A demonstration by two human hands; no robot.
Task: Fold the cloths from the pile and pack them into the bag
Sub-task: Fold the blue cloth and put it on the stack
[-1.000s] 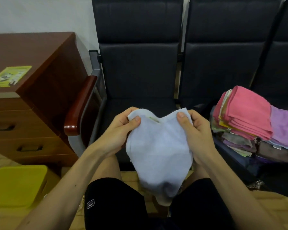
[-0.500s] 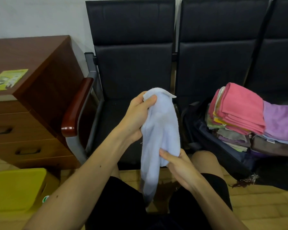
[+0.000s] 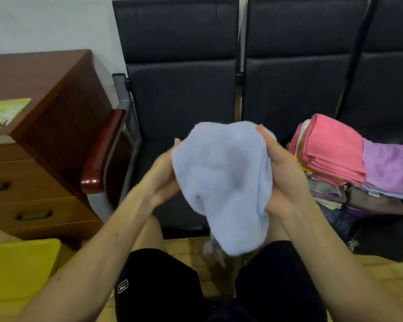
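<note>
Folding step under way: left hand (image 3: 163,175) and right hand (image 3: 286,175) both grip the pale blue cloth (image 3: 221,182) mid-air at centre; next, square edges, then pack toward bag (image 3: 382,238) at 4 o'clock.

Your pale blue cloth (image 3: 223,182) hangs bunched at centre; the folded pile (image 3: 335,154), pink on top, sits at three o'clock on the dark bag (image 3: 335,219).
</note>
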